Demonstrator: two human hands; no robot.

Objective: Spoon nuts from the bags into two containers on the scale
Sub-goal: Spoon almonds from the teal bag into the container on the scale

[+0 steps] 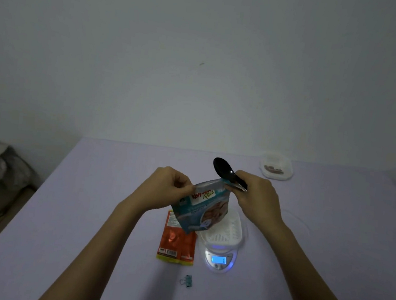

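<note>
My left hand (170,186) pinches one top corner of the blue bag (200,207). My right hand (256,196) pinches the other corner with the handle of the black spoon (224,171) tucked into the same grip, and the bag hangs just above the white container (226,229) on the scale (219,260). I judge that a hard tug on the seal could jerk the bag, spill its contents past the container, or drop the spoon onto the scale.

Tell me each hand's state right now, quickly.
Left hand: pinching a top corner of the teal bag.
Right hand: holding the black spoon and pinching the teal bag's other top corner.
</note>
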